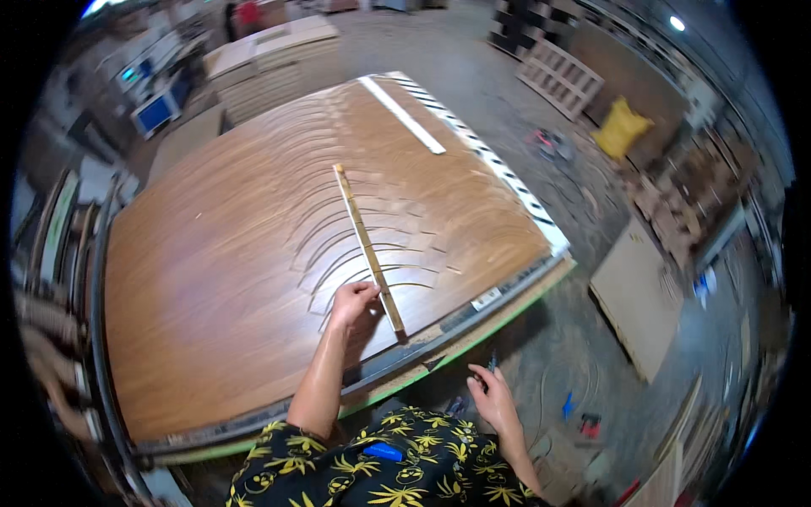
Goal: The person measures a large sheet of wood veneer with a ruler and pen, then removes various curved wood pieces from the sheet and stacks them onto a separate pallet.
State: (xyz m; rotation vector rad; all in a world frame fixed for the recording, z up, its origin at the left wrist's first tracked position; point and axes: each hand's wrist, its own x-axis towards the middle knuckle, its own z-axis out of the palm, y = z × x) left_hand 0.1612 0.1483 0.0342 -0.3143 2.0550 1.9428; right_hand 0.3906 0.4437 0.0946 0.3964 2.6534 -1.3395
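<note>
A large brown wood-grain board [203, 245] lies flat in front of me. My left hand [355, 302] pinches the edge of a long narrow strip [361, 237], yellow-brown with a white edge, near its close end. The strip lies across several curved dark lines [372, 264] on the board. Past the near edge of the board, my right hand [494, 401] is closed around a small dark, slim object [492, 362]. Only its tip shows clearly, so I cannot tell its kind. A white strip [404, 116] rests on the far right part of the board.
A dark rail [448, 325] runs along the board's near edge, and a black-and-white striped border [498, 165] along its right. Stacked panels [274, 68] stand behind. On the right are a leaning panel [639, 300], a yellow sack [621, 128] and a wooden pallet [560, 78].
</note>
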